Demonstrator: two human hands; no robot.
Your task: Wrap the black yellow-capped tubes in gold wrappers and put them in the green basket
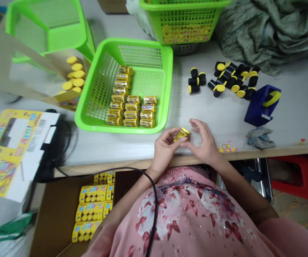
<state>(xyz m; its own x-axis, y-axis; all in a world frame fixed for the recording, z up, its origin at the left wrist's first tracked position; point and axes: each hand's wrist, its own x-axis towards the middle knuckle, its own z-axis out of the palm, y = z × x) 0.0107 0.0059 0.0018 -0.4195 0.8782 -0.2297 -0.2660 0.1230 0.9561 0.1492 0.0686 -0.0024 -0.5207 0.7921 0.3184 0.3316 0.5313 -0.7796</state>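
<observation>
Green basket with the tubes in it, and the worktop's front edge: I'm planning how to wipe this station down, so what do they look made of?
Green basket: likely molded plastic, slightly glossy, given its uniform color and regular grid of holes. Front edge: probably wood with a dull finish, judging by its pale brown color, though wood-look trim is possible.

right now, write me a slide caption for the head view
Left hand holding a small yellow tube, right hand close by, near a green basket and black tubes.
</observation>
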